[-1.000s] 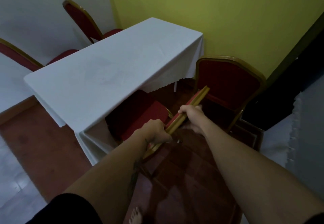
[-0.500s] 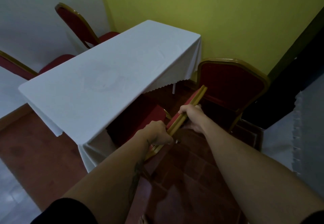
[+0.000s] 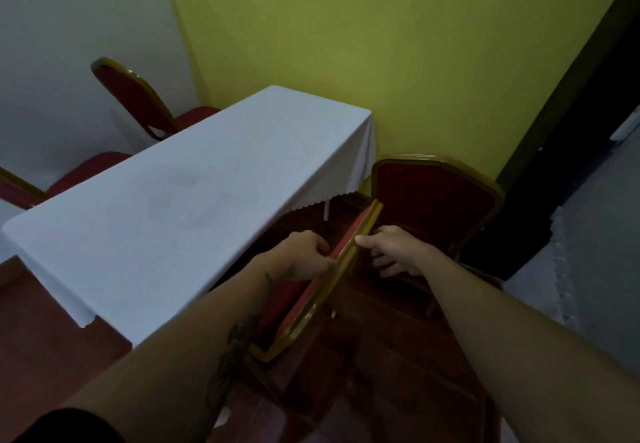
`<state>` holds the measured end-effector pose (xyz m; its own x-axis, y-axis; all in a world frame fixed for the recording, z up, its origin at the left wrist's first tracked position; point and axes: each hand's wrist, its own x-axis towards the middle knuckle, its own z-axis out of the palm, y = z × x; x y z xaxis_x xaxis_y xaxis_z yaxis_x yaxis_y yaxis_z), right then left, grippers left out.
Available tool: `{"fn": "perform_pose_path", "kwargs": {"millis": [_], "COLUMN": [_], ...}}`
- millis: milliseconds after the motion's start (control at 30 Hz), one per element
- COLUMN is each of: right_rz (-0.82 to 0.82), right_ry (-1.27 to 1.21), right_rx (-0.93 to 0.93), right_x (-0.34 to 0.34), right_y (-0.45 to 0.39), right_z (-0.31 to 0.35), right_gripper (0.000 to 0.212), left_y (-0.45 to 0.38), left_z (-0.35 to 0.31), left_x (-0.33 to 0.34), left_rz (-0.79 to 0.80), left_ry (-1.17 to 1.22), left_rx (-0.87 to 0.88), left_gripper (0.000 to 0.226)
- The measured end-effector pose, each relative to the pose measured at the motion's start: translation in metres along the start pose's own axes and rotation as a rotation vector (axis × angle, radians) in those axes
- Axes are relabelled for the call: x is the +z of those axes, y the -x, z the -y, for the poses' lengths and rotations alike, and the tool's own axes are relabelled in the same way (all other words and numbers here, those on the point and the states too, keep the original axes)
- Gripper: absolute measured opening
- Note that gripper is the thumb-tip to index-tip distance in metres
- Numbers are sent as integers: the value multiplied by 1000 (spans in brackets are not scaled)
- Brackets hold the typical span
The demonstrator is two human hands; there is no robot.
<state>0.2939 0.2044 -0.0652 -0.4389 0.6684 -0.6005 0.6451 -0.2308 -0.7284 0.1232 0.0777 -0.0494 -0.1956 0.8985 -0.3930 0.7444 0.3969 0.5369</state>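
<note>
A red padded chair with a gold frame [image 3: 313,305] stands at the near long side of the table [image 3: 173,220], its back seen edge-on and its seat hidden under the white tablecloth. My left hand [image 3: 299,257] lies against the red front of the chair back, fingers curled at the top rail. On the other side of the back, my right hand [image 3: 393,252] has its thumb on the gold rail, and its fingers hang loose behind the back, holding nothing.
A second red chair [image 3: 436,200] stands just beyond my right hand, by the yellow-green wall. Two more red chairs [image 3: 135,99] sit along the table's far side. A dark doorway and a white cloth [image 3: 588,241] are on the right. The floor is red-brown tile.
The chair has slid in toward the table, and its seat is now under the cloth. My right hand has loosened from gripping the top rail. The view has moved closer.
</note>
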Motion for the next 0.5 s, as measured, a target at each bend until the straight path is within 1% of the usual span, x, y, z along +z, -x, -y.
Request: {"fn": "perform_pose_path", "kwargs": {"millis": [67,133,167,267,367,500], "right_rz": [-87,-170,-214,-328,-361,-401], "right_ry": [78,155,208,373,479,550], "right_rx": [-28,-61,-80,-140,-165,-168], "right_x": [-26,-59,-77,-136,-191,-260], "right_y": [3,3,1,-7,-23,-56], "right_z": [4,5,5,6,5,0], "right_gripper": [81,80,78,75,75,74], "left_y": [-10,-24,-31,-63,-105,-164], "left_z": [-24,-53,-69,-111,-152,-207], "left_x": [-15,-25,-29,-37,-39,-33], "left_rz": [-56,-97,-121,-187,-227,-267], "left_ry": [-16,-63,-99,-193,-259,-344], "left_rx": [65,142,180,257,283,284], "left_gripper": [48,35,34,40,45,38]}}
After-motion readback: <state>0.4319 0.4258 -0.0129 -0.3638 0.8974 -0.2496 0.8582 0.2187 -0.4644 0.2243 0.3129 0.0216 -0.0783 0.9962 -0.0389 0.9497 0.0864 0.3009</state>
